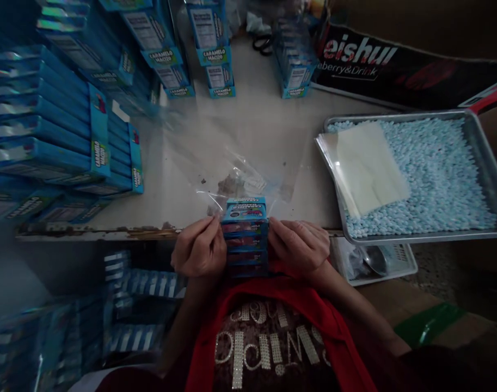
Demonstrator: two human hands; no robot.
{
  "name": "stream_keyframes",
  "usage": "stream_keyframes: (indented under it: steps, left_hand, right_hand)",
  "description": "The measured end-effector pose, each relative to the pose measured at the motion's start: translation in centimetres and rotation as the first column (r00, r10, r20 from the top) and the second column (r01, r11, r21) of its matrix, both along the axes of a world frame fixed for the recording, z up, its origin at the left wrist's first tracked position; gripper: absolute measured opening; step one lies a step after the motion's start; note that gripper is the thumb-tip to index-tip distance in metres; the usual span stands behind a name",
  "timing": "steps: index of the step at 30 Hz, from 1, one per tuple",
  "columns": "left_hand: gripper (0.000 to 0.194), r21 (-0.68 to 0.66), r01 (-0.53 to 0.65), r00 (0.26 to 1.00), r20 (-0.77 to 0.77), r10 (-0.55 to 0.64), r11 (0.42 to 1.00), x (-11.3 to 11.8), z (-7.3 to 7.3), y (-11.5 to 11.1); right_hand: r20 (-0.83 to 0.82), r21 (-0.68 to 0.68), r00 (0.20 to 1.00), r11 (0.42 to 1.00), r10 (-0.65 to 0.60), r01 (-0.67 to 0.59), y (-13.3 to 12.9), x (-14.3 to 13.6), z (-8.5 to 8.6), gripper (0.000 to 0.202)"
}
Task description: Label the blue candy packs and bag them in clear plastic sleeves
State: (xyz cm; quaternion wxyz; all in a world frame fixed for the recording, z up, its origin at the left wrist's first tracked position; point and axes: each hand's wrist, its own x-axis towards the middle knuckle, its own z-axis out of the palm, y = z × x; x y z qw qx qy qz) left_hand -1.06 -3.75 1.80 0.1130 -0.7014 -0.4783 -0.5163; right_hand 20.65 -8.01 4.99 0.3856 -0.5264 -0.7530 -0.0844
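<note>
the bundle of blue caramelo macizo boxes [247, 239] sits between the two hands, against the table's near edge, with clear plastic film [242, 166] spreading out beyond it. the left hand [201, 250] is nearly closed, thumb and fingertips pinching the film at the bundle's corner. the right hand [301, 245] has its fingers bent in close at the opposite side; i can't tell whether film is caught between them. to my eye, this goes best with equal, gentle tension from both sides and the boxes kept square, since a harder pull could skew them or tear the film. past the left hand stand more boxed stacks [64, 114]; past the right, a metal tray [343, 209] of pale blue candies [444, 174], and farther ahead, black-handled scissors [263, 46].
</note>
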Motion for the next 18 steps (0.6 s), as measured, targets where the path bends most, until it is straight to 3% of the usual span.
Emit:
stream_keyframes:
  steps: [4, 9, 15, 18]
  left_hand:
    - [0.024, 0.004, -0.047, 0.997, -0.054, 0.047, 0.999, -0.2, -0.4, -0.5]
    - [0.026, -0.049, 0.016, 1.0, -0.004, -0.017, 0.999, 0.1, 0.1, -0.8]
    - [0.03, -0.028, 0.046, 0.998, -0.038, -0.047, 0.999, -0.7, -0.1, -1.6]
    - [0.029, 0.007, 0.073, 0.994, -0.076, -0.073, 0.997, -1.7, -0.4, -1.7]
  right_hand:
    - [0.036, -0.028, 0.999, 0.999, 0.017, -0.016, 0.0, 0.0, 0.9, 0.017]
    - [-0.008, -0.094, 0.998, 0.994, -0.06, 0.059, 0.3, -0.5, 1.6, 0.01]
    - [-0.055, -0.055, 0.998, 0.998, 0.01, -0.013, -0.4, -0.1, -0.2, 0.025]
    - [0.003, -0.004, 0.999, 0.999, 0.035, -0.035, -0.6, 0.3, -0.8, 0.021]
